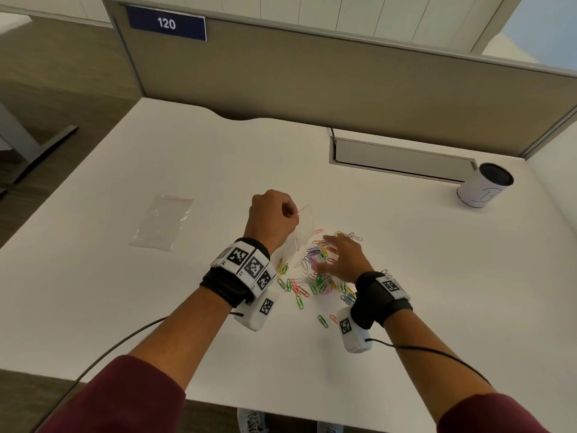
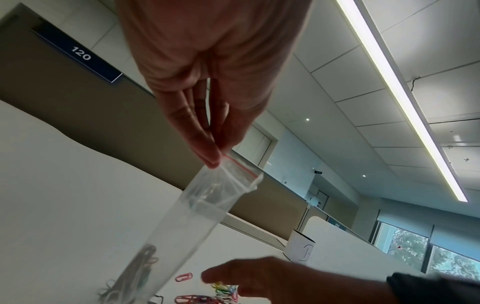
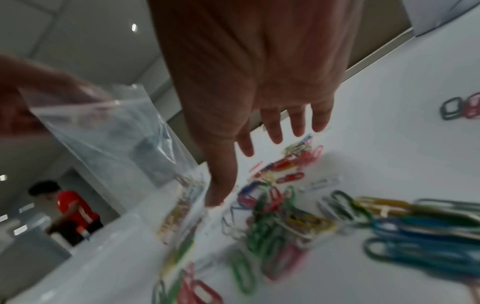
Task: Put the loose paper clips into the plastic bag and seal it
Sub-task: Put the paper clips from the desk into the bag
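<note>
My left hand (image 1: 274,214) pinches the red-striped top edge of a clear plastic bag (image 2: 207,201) and holds it upright above the white desk (image 1: 125,292). Its mouth hangs open to the right, and several paper clips (image 2: 140,267) lie in its bottom. Loose coloured paper clips (image 1: 315,270) are scattered on the desk just right of the bag. My right hand (image 1: 340,257) hovers low over the pile with fingers spread and straight, holding nothing. In the right wrist view the hand (image 3: 272,127) spreads above the clips (image 3: 285,216), with the bag (image 3: 124,139) to its left.
A second clear plastic bag (image 1: 162,221) lies flat on the desk to the left. A white cup with a dark inside (image 1: 484,185) stands at the back right, near a grey cable tray lid (image 1: 402,157). A beige partition (image 1: 312,82) closes the back.
</note>
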The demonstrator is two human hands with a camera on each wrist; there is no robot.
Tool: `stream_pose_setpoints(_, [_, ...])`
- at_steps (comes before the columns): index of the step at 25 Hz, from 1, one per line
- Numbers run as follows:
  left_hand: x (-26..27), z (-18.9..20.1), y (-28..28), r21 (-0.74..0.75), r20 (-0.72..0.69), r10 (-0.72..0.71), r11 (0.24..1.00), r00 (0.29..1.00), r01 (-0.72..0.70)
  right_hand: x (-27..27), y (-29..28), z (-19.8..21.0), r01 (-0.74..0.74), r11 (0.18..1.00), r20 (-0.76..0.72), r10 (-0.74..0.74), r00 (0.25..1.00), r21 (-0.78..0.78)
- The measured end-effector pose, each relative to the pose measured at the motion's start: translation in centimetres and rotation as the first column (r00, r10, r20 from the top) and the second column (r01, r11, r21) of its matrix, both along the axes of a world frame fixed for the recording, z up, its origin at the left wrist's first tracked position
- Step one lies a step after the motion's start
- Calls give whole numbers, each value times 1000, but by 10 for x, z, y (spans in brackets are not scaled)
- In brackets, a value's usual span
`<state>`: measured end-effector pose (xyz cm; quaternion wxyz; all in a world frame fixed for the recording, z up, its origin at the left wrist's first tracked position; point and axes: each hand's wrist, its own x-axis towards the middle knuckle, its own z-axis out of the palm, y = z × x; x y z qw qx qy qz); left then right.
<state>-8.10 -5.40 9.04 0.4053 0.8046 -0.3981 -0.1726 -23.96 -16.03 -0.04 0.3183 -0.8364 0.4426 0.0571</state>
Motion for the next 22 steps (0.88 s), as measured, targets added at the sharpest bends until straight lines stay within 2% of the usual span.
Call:
stream_pose_setpoints(2, [3, -2, 3, 12, 15, -3, 1000, 1000, 3, 1, 4, -11, -157, 988, -134, 156, 979, -3])
stream_pose_setpoints(4, [6, -5, 6, 21, 16, 1, 1000, 1000, -1, 0, 10, -13, -221, 975, -178, 213, 961, -30])
stream_pose_setpoints(11, [-2, -17, 7, 42, -8, -24, 999, 1000, 24, 0, 21, -21, -169, 970, -14, 169, 985, -176])
stream_pose_setpoints(17, [-10, -24, 9, 24, -118, -19, 999, 993, 22, 0, 26, -22, -193, 924, -63, 182, 981, -330])
stream_pose_setpoints(18, [-12, -25, 9, 25, -130, -18, 999, 991, 22, -1, 25, -21, -159, 933, -39, 155, 987, -324])
stream_pose_setpoints(20, [-15, -26, 9, 24, -140, -22, 999, 990, 25, -7, 20, -18, 7, 966, 101, 20, 995, -257])
stream_pose_setpoints(22, [-18, -26, 7, 13, -149, -24, 1000, 989, 26, -13, 15, -11, 220, 972, 296, -188, 936, -79])
